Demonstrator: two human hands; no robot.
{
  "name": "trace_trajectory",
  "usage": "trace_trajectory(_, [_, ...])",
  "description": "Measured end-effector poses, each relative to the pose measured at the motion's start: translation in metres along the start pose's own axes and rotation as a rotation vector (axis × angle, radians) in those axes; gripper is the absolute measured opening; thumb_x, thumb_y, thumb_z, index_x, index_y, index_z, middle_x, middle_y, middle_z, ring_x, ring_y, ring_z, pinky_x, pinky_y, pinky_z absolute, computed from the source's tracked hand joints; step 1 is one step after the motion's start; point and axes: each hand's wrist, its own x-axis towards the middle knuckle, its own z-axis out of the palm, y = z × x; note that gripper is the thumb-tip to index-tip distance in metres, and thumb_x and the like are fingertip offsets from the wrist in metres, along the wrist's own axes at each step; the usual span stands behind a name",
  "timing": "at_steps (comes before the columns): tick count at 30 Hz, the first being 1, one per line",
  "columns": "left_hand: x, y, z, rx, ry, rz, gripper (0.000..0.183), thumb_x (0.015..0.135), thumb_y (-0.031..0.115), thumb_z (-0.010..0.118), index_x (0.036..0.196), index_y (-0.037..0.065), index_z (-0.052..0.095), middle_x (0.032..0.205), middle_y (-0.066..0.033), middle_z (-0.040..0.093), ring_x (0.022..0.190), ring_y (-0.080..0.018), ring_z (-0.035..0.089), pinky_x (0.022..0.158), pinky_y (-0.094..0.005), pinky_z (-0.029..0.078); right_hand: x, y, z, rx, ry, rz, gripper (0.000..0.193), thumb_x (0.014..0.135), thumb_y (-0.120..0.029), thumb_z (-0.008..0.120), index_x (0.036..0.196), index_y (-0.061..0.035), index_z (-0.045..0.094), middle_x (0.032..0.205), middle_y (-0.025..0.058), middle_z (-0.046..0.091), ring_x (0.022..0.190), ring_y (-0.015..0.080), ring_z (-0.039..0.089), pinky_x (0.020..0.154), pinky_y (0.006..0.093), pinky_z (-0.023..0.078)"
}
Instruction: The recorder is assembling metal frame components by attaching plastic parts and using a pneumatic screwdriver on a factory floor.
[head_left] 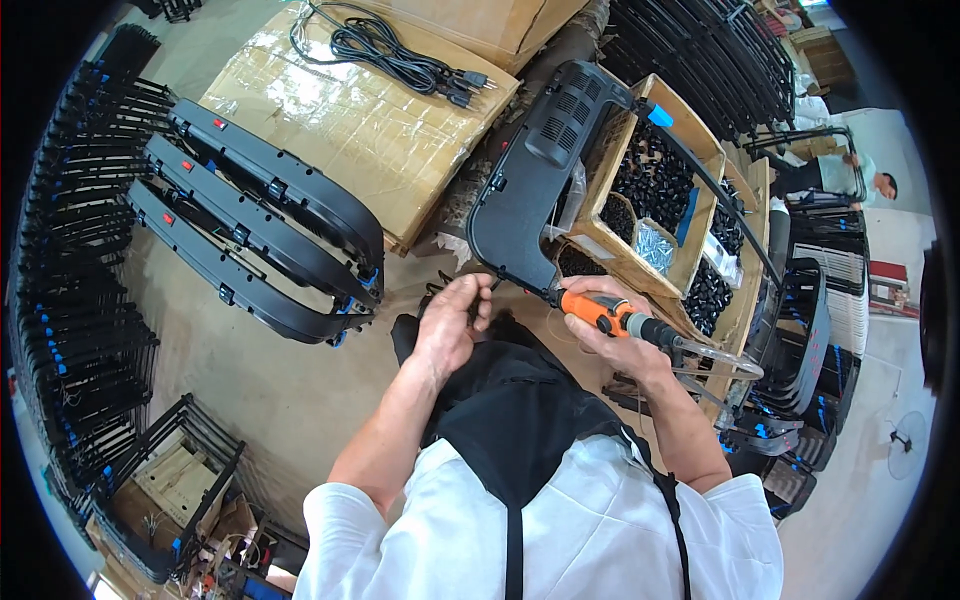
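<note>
My right hand (618,338) grips an orange and black power screwdriver (612,315) with a clear hose trailing off its rear; its tip points at the lower end of a black plastic panel (535,185). The panel leans upright in front of me, its vented top near a cardboard box. My left hand (452,318) sits just left of the tip with fingers curled together, pinching something too small to make out. Both hands hover above my black apron.
Cardboard trays (655,200) of black parts and silver screws stand right of the panel. Three finished black panels (255,215) lie on the floor at left beside flat cartons (350,110) with a coiled power cord (395,50). Black metal frames (80,300) stack along the left. Another person (850,175) sits far right.
</note>
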Motion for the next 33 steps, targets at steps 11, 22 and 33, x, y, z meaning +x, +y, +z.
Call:
trace_trajectory(11, [-0.009, -0.021, 0.011, 0.178, -0.062, -0.091, 0.028, 0.113, 0.022, 0.056, 0.131, 0.003, 0.067, 0.093, 0.0036, 0.065, 0.074, -0.0059, 0.052, 0.064, -0.0225, 0.041, -0.022, 0.003, -0.010, 0.038, 0.091, 0.073, 0.045, 0.088, -0.004, 0.081, 0.130, -0.0038, 0.065, 0.134, 0.0132, 0.071, 0.123, 0.0241, 0.068, 0.109, 0.0393, 0.053])
trace_trajectory(22, [0.001, -0.032, 0.009, -0.006, -0.075, -0.203, 0.024, 0.111, 0.021, 0.059, 0.127, 0.005, 0.068, 0.096, 0.0024, 0.066, 0.075, -0.0072, 0.053, 0.061, -0.0215, 0.041, -0.023, 0.019, -0.001, 0.140, 0.116, -0.017, 0.050, 0.087, -0.007, 0.084, 0.133, -0.0054, 0.062, 0.132, 0.0155, 0.073, 0.122, 0.0267, 0.069, 0.109, 0.0416, 0.054])
trace_trajectory(33, [0.007, -0.039, 0.007, -0.042, -0.031, -0.208, 0.024, 0.112, 0.021, 0.058, 0.128, 0.005, 0.067, 0.097, 0.0018, 0.066, 0.076, -0.0080, 0.053, 0.060, -0.0214, 0.042, -0.021, 0.017, -0.001, 0.089, 0.087, -0.057, 0.046, 0.087, -0.003, 0.082, 0.130, -0.0033, 0.065, 0.130, 0.0166, 0.073, 0.123, 0.0273, 0.070, 0.108, 0.0420, 0.054])
